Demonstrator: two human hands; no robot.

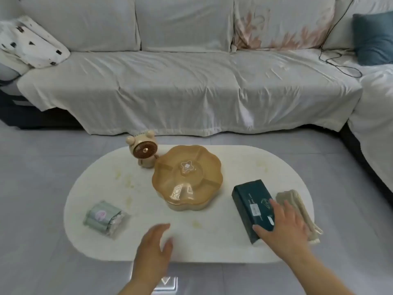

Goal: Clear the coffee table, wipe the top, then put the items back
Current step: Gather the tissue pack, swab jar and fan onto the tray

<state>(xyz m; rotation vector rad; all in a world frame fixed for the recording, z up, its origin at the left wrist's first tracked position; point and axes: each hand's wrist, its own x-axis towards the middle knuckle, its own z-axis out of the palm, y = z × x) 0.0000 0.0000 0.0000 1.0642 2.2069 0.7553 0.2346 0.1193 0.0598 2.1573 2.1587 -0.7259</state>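
- The right hand (284,225) is stretched out to the right of the snack tray (187,177), palm down, with the fingers spread and nearly straight. The thumb and forefinger are laid on the near end of the tissue box (251,201), and the other fingers are laid over the folded cloth (291,196). Nothing is gripped.
- The left hand (154,245) is held in front of the tray, above the coffee table (212,248), with the fingers loosely extended and the thumb apart. Nothing is held in it. It is blurred, so contact with the top cannot be judged.
- The near right corner of the box and the near part of the cloth are covered by the right hand. Both forearms are cut off by the lower edge. The print on the box cannot be read.
- The tray is made of glossy, translucent amber plastic with a scalloped, flower-shaped rim. Its domed lid is topped by a flower knob, and dividers can be seen through it.
- The table top is white, oval and matte. Yellowish stains (125,179) are seen left of the tray.
- The box is dark green and oblong, and is set just right of the tray. The cloth is beige and ribbed, and lies beside the box on the side away from the tray.
- A cream, bear-shaped fan (144,151) with a round grille is stood just behind the tray, to its left.
- A pale green pack (104,218) in clear wrap is laid well to the tray's front left.
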